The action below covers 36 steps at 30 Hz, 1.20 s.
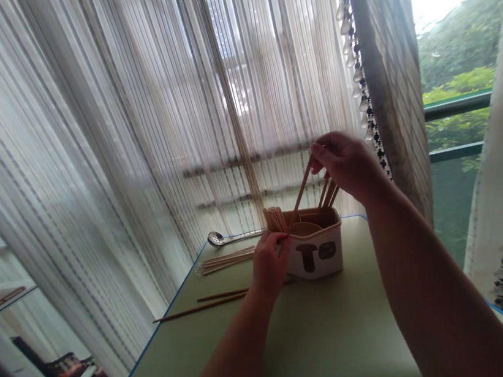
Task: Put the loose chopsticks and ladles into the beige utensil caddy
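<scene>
A cream utensil holder (318, 254) with dark markings stands at the far side of a green table (326, 333). My left hand (268, 266) is closed on the holder's near left rim, right by a bundle of wooden chopsticks (275, 218) standing in it. My right hand (345, 164) hovers above the holder, pinching the top of a single chopstick (303, 186) that slants down into it. More sticks (330, 193) lean under that hand.
Loose chopsticks (226, 260) lie left of the holder, and two more (202, 307) nearer the table's left edge. A metal slotted spoon (230, 237) rests at the back. Sheer curtains (140, 116) hang right behind; shelves (16, 343) stand lower left.
</scene>
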Available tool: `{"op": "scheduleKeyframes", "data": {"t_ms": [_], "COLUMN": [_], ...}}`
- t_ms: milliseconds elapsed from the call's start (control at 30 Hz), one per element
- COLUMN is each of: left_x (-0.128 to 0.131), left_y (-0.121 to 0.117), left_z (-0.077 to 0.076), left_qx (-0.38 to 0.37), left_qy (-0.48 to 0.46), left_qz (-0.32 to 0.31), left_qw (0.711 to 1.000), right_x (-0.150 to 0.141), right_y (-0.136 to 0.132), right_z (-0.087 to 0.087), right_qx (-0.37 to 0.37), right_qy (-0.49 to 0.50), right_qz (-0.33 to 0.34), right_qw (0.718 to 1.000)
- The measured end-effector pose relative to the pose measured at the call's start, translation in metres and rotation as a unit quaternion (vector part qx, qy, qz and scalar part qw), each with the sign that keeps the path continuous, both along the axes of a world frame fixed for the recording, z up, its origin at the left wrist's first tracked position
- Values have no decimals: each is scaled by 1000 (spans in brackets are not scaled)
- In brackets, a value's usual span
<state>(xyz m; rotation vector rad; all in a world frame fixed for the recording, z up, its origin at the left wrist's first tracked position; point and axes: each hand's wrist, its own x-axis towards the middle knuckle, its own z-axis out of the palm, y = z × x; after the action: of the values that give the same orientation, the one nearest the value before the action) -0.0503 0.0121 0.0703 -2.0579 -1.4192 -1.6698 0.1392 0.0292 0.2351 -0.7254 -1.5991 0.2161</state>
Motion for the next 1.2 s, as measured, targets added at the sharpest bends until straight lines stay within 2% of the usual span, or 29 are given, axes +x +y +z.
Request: {"op": "scheduleKeyframes", "data": {"t_ms": [200, 333, 433, 567, 733, 867, 967, 1067, 1200], "left_x": [2, 4, 4, 2, 3, 4, 4, 4, 4], "left_y": [-1, -4, -5, -5, -4, -6, -7, -8, -7], "left_z": [-1, -3, -2, 0, -3, -3, -2, -2, -4], "left_qx": [29, 40, 57, 73, 83, 83, 92, 91, 81], "left_qy": [10, 14, 12, 12, 36, 46, 42, 52, 66], "left_qz": [3, -6, 1, 18, 15, 14, 26, 36, 52], "left_qw": [1000, 999, 998, 997, 996, 995, 995, 994, 993], "right_x": [-3, -6, -7, -9, -16, -24, -31, -39, -44], "right_y": [9, 6, 3, 1, 1, 5, 7, 7, 3], "right_z": [-7, -10, -11, -12, -15, -22, -27, -28, -28], "right_qx": [-57, -85, -111, -133, -165, -193, -198, -190, -179], "right_qy": [-146, -209, -285, -359, -393, -463, -513, -536, -533], "right_qz": [94, 113, 127, 112, 96, 147, 139, 108, 108], "right_qw": [983, 968, 944, 917, 899, 852, 824, 816, 820]}}
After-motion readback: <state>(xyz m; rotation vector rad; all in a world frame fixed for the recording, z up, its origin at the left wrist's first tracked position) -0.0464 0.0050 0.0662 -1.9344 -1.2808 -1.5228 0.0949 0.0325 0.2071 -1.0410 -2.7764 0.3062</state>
